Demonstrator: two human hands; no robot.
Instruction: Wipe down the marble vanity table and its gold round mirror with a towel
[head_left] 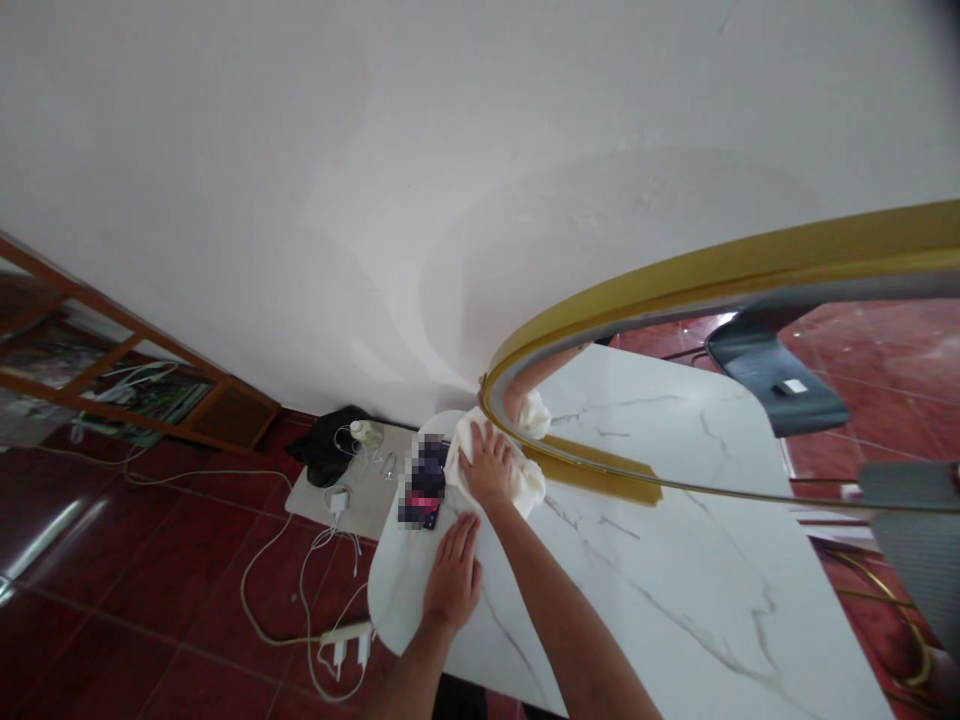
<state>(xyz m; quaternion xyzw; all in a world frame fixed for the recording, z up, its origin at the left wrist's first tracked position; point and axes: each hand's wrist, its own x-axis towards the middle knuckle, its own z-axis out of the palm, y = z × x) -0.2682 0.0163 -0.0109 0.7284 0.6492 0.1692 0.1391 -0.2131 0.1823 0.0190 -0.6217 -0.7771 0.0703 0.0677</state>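
A crumpled white cloth [530, 488] lies on the white marble-patterned table [645, 600], against the lower left curve of a gold-framed round mirror [517, 345]. My right hand [489, 467] is on top of the cloth, with its fingers bent over it and pressing it down. Flat on the tabletop, below and to the left of the cloth, my left hand [454, 575] rests empty with its fingers stretched out. Left of the cloth lies a dark phone [426, 490], its screen blurred out. The mirror reflects the cloth and part of an arm.
The mirror stands on a flat gold base [607, 475] close to the white wall [300, 180]. On a low side table [311, 505] are a black bag [330, 445], a white bottle [364, 432] and charger cables. A power strip [346, 634] hangs near the table's left edge.
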